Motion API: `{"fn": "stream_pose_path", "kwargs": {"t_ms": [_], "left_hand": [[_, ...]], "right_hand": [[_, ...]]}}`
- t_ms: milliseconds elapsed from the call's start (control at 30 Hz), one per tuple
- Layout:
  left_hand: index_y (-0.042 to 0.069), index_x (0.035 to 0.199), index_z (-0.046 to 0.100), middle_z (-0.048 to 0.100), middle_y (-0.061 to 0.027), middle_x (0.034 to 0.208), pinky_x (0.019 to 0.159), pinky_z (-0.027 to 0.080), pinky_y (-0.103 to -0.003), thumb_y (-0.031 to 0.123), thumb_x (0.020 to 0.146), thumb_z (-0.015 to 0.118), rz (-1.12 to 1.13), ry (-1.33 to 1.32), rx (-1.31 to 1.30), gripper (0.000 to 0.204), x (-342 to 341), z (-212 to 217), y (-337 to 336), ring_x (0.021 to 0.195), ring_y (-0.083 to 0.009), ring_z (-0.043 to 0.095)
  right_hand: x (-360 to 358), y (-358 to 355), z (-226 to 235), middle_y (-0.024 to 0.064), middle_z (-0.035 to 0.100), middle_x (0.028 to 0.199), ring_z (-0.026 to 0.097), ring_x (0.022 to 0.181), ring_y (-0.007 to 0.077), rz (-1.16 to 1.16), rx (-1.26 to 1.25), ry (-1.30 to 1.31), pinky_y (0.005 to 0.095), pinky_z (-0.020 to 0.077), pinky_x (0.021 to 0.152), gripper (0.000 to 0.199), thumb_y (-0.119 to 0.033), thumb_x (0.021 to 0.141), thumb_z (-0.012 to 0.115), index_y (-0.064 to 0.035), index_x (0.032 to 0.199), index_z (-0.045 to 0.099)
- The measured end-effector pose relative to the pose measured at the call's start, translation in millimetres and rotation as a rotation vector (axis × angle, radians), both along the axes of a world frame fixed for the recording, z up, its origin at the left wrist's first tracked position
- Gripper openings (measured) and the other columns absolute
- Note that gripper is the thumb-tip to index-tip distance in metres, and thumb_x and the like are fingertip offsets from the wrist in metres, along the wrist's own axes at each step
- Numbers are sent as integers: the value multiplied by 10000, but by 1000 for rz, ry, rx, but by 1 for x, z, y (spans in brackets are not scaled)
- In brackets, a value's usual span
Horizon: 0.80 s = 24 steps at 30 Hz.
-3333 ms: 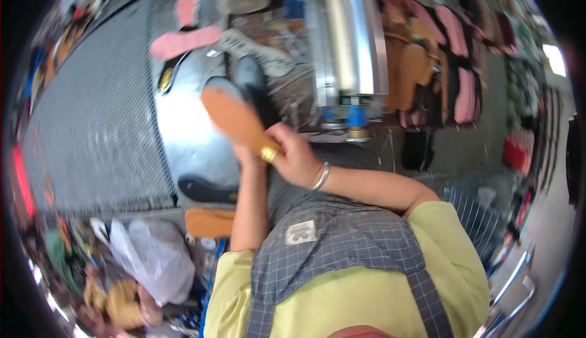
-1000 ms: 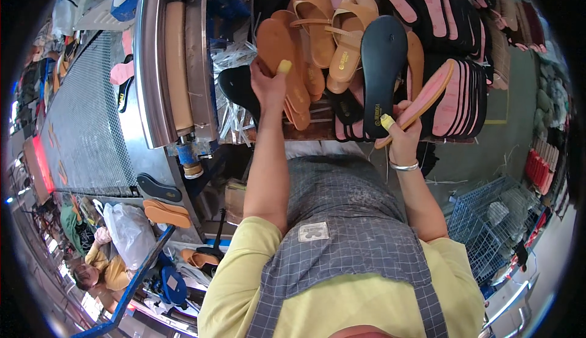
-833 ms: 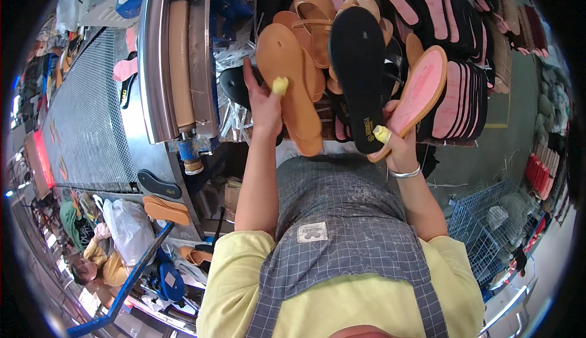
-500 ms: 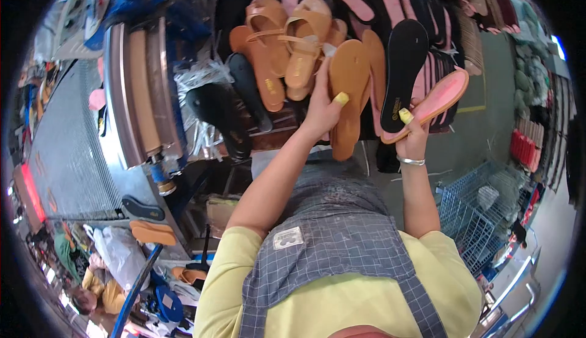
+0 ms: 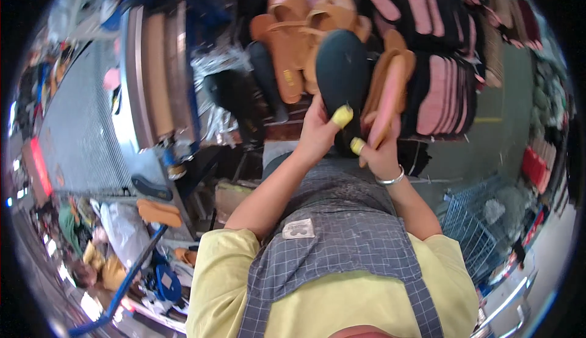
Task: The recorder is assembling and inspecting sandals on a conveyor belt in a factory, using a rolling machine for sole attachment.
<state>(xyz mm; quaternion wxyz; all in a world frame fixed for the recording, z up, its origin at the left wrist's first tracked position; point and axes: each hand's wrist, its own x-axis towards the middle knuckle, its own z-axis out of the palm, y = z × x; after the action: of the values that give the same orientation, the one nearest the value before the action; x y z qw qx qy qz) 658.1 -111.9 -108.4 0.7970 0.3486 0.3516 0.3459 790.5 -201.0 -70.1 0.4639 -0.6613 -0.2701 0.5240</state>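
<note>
Both hands meet in front of my apron, each with yellow wrap on the thumb. My left hand (image 5: 320,127) is closed on the narrow end of a black insole (image 5: 342,66), which stands upright with its broad end away from me. My right hand (image 5: 379,155), with a silver bangle at the wrist, grips a tan insole (image 5: 389,103) turned edge-on, its pink side partly showing. More tan insoles (image 5: 377,85) show between the two; which hand supports them I cannot tell. Just beyond lie tan strap sandals (image 5: 293,48) on the bench.
Rows of pink and black insoles (image 5: 442,94) stand at the right of the bench. Black soles (image 5: 235,103) and crumpled clear plastic (image 5: 221,66) lie left. A metal-edged conveyor (image 5: 85,118) runs along the left; a blue wire cart (image 5: 470,228) stands at lower right.
The black insole has passed from my right hand to my left, in front of the tan ones. My right hand has moved left and turned the pink-sided insole upright.
</note>
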Motion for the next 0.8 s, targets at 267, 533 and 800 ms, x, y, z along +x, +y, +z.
{"fn": "stream_pose_path", "kwargs": {"t_ms": [267, 533, 800], "left_hand": [[44, 1268, 439, 565, -29, 1153, 897, 416, -267, -13, 866, 552, 398, 444, -183, 422, -204, -31, -59, 1045, -129, 526], [51, 1243, 451, 580, -28, 1114, 866, 439, -276, 4, 897, 508, 912, 358, -372, 354, -344, -46, -86, 995, -122, 555], [25, 1243, 451, 574, -48, 1147, 902, 424, -287, -13, 880, 503, 954, 374, -263, 369, -429, -64, -34, 1017, -138, 550]], "right_hand": [[-95, 30, -59, 92, 610, 967, 585, 901, 177, 602, -79, -94, 308, 456, 788, 373, -174, 842, 651, 4, 1139, 512], [-259, 59, -109, 109, 582, 1092, 547, 1074, 181, 757, -104, 306, 300, 423, 916, 327, 4, 852, 526, 31, 1175, 482], [-408, 121, -159, 95, 601, 1115, 574, 1027, 145, 372, 119, 277, 275, 461, 864, 307, -3, 887, 546, 39, 1187, 493]]}}
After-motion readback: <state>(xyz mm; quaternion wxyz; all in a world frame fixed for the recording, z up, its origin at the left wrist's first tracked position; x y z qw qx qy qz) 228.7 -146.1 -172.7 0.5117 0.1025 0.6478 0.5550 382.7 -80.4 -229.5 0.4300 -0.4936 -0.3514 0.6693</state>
